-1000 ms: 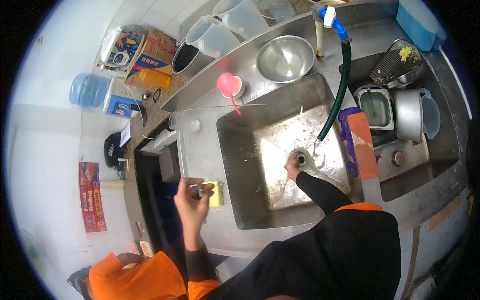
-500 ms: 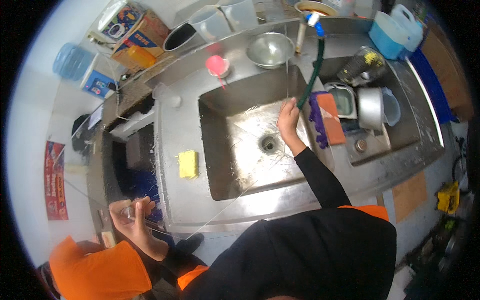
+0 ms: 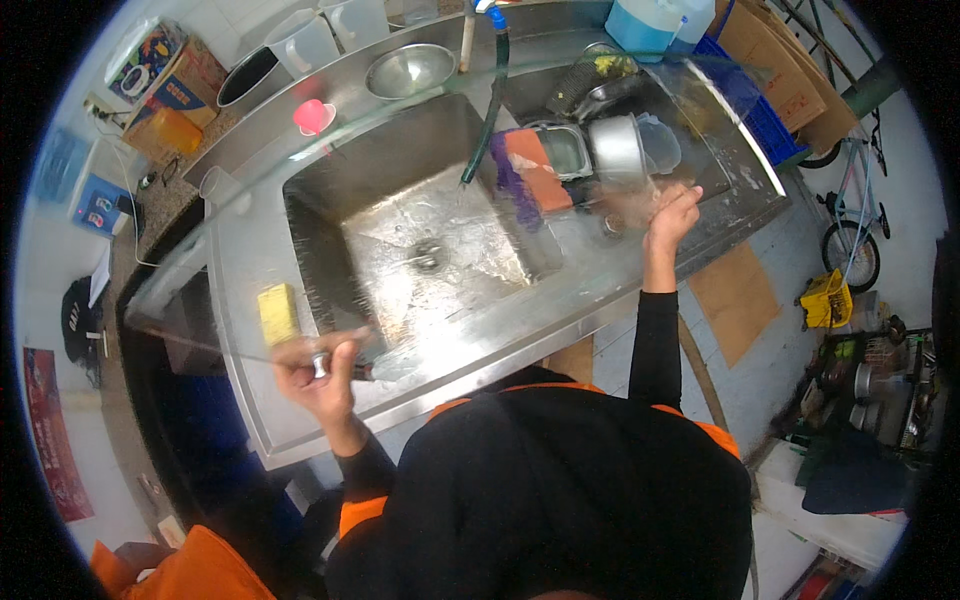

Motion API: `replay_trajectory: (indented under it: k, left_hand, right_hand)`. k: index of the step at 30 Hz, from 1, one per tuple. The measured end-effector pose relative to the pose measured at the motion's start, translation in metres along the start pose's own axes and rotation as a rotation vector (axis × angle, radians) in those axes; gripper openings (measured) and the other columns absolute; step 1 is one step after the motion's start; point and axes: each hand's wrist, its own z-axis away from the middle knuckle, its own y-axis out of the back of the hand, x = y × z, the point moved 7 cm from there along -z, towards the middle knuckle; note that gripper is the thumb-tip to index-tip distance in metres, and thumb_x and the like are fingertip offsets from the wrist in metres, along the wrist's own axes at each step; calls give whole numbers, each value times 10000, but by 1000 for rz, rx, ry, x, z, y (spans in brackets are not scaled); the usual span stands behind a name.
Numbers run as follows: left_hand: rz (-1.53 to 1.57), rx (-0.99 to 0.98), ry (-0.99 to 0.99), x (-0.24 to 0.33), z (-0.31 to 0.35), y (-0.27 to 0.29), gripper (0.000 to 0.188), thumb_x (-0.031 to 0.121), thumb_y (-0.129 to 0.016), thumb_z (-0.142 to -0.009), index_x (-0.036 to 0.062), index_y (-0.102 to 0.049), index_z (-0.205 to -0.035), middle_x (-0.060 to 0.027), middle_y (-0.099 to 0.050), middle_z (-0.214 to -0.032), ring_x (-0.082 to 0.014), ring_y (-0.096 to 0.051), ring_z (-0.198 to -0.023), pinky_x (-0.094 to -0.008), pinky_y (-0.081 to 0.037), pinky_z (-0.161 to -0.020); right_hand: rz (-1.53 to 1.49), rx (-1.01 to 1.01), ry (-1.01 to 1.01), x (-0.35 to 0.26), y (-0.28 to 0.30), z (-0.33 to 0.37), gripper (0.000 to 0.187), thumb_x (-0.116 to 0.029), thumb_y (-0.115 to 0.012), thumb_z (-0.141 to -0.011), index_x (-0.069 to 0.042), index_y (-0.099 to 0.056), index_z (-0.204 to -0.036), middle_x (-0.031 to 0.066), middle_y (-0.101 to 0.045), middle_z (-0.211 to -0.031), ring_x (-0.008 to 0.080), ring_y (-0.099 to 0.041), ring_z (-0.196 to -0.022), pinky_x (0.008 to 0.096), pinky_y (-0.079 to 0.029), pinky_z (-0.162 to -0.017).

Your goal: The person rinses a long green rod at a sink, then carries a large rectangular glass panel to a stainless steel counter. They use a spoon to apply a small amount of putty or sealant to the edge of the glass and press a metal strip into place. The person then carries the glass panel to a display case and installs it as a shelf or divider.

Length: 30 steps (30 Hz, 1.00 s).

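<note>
A large clear pane (image 3: 165,290) with a faint edge stretches across the sink in front of me, see-through and blurred by motion. My left hand (image 3: 322,385) is closed around a metal fitting (image 3: 320,364) on it, over the sink's front left edge. My right hand (image 3: 672,220) has its fingers curled together near the pane's right side, above the smaller basin; the exact contact is smeared. Below the pane, a dark green hose (image 3: 490,125) ends over the steel sink basin (image 3: 350,310). A yellow sponge (image 3: 278,314) lies beside my left hand.
An orange and purple cloth (image 3: 540,170) lies on the divider. Metal pots (image 3: 617,150) crowd the smaller basin. A steel bowl (image 3: 410,71) and a pink scoop (image 3: 314,117) stand along the back. A blue jug (image 3: 645,28) is at far right. A person in orange (image 3: 200,565) is at lower left.
My right hand has moved right, from beside the hose above the large basin to over the smaller basin. My left hand has come in over the sink's front edge, and the view has shifted right.
</note>
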Motion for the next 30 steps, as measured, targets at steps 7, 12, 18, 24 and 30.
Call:
replay_trajectory:
  k: [7,12,18,24,30]
  left_hand:
    - [41,-82,-46,-9,30,-45,273,8,-613,-686,42,-370,-805,-125,-592,-653,-122,-549,-563,-196,-424,-533]
    - [10,-92,-11,-12,41,-50,267,31,-604,-702,43,-357,-801,-136,-594,-638,-129,-556,-558,-210,-430,-554]
    - [99,-52,-45,-14,30,-44,281,20,-610,-694,56,-349,-795,-132,-585,-626,-149,-561,-563,-230,-425,-614]
    - [11,-74,-85,-29,24,-35,319,21,-648,-658,54,-360,-790,-119,-566,-649,-140,-547,-585,-227,-427,-592]
    - [51,-158,-164,-30,28,-42,353,-43,-638,-636,49,-330,-783,-105,-557,-647,-157,-561,-543,-234,-440,-489]
  right_hand:
    - [6,48,46,14,49,-24,481,-332,-196,-883,-114,-258,-460,-15,-267,-389,87,-259,-323,231,-194,-310]
    - [40,15,110,8,52,-31,481,-320,-197,-886,-113,-262,-456,-16,-273,-393,89,-247,-332,233,-198,-329]
    - [0,-19,138,-8,32,-35,479,-320,-195,-886,-110,-256,-460,-15,-266,-398,87,-247,-335,235,-195,-329]
    - [-23,48,-3,4,22,-26,496,-333,-206,-882,-92,-287,-456,-16,-302,-421,88,-286,-366,236,-238,-359]
    - [3,185,-43,13,39,-15,389,-331,-288,-864,-33,-494,-722,37,-506,-704,106,-492,-643,242,-402,-569]
